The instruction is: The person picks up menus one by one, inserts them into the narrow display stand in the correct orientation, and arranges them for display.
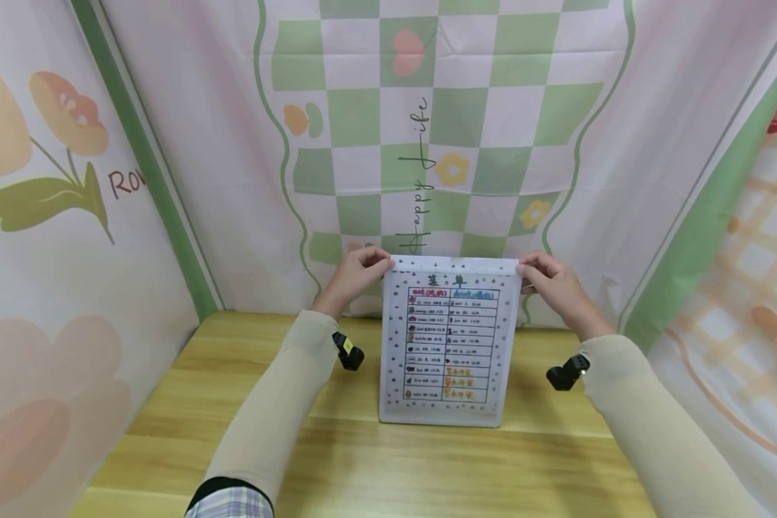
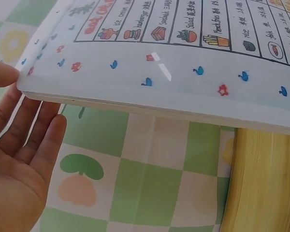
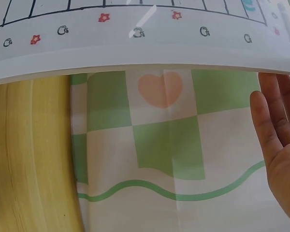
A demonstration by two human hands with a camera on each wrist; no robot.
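Pale pink cloth printed with green checks, hearts and flowers (image 1: 453, 129) hangs as a backdrop on three sides of a light wooden table (image 1: 362, 460). On the table, near its far edge, stands a laminated menu sheet (image 1: 450, 345), its bottom edge resting on the wood and its top lifted toward the backdrop. The left hand (image 1: 356, 277) pinches the top left corner, thumb in front and fingers behind; the right hand (image 1: 550, 277) pinches the top right corner the same way. Both arms wear beige sleeves, each with a small black camera at the wrist.

The sheet is white with a glossy plastic face that catches the light. It carries a ruled table in two columns, small coloured food drawings beside handwritten lines, and a border of tiny red and blue shapes. In the wrist views it bows slightly along its edge, so it seems light, thin and somewhat flexible, probably slick to the touch. The two top corners, or both side edges, look like the steadiest places to hold it.
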